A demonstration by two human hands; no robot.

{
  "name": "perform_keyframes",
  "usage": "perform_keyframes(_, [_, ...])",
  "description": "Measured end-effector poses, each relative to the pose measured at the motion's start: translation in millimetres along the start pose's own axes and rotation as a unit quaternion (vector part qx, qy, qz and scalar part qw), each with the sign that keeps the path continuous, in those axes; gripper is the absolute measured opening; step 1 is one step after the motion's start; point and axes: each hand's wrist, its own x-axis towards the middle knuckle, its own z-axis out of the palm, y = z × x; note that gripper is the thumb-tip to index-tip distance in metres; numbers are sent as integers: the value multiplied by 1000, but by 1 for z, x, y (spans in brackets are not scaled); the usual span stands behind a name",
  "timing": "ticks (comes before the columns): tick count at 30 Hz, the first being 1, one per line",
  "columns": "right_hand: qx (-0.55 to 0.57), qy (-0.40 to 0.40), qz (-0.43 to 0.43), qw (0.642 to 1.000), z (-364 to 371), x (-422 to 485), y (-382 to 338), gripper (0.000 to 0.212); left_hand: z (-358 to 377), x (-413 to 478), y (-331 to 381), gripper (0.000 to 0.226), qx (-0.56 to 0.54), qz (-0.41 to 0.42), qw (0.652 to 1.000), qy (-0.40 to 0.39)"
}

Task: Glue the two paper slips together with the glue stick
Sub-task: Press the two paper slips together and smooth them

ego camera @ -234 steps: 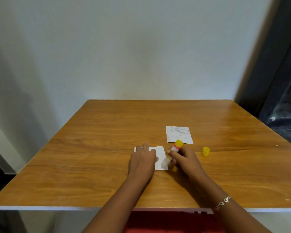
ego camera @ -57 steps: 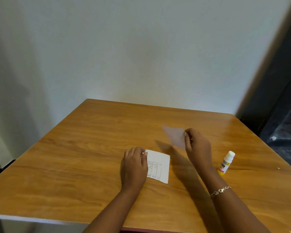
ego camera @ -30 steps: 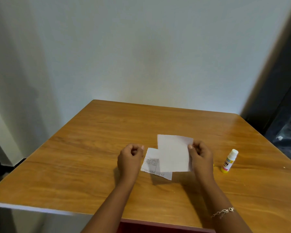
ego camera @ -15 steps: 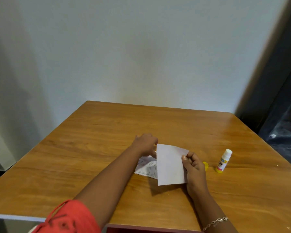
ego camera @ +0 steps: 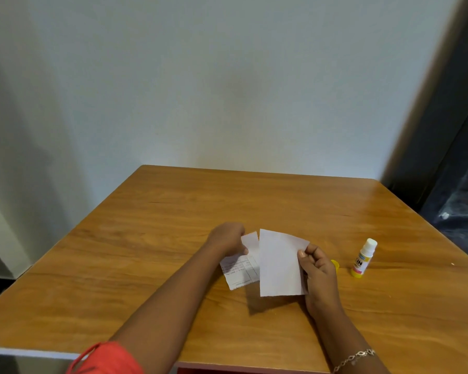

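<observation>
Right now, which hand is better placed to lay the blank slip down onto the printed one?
The right hand. Its fingers pinch the blank slip, which is raised and partly covers the printed slip in this view. The left hand is occupied: it grips the printed slip's far end.
</observation>
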Motion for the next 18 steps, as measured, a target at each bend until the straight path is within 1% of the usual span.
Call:
perform_keyframes(2, [19, 3, 3, 1000, -1, 0, -1, 18, 3, -5, -9, 26, -107, -36, 991, 72])
perform_keyframes(3, [29, 6, 7, 1000, -1, -1, -1, 20, 5, -8, -12, 27, -176, -56, 977, 106])
perform_keyframes(4, [37, 9, 12, 999, -1, 0, -1, 20, 7, -13, -15, 27, -248, -71, 956, 137])
perform_keyframes(6, [40, 15, 19, 999, 0, -1, -2, 18, 14, -24, -15, 24, -384, -77, 903, 179])
perform_keyframes(8, [35, 27, 21, 999, 3, 0, -2, 17, 24, -35, -12, 19, -493, -73, 846, 189])
perform_keyframes(9, [32, 33, 21, 999, 5, 1, -1, 17, 28, -40, -10, 17, -531, -76, 823, 188])
perform_keyframes(10, [25, 40, 19, 999, 7, 1, -1, 17, 32, -44, -8, 17, -557, -78, 806, 186])
perform_keyframes(11, [12, 44, 16, 999, 10, 2, 0, 15, 35, -47, -7, 18, -570, -76, 797, 184])
perform_keyframes(14, [-31, 52, -10, 998, 18, 4, 4, 11, 41, -53, -6, 21, -591, -39, 785, 184])
perform_keyframes(18, [-68, 60, -52, 995, 27, 7, 6, 18, 43, -57, -7, 25, -614, -9, 768, 182])
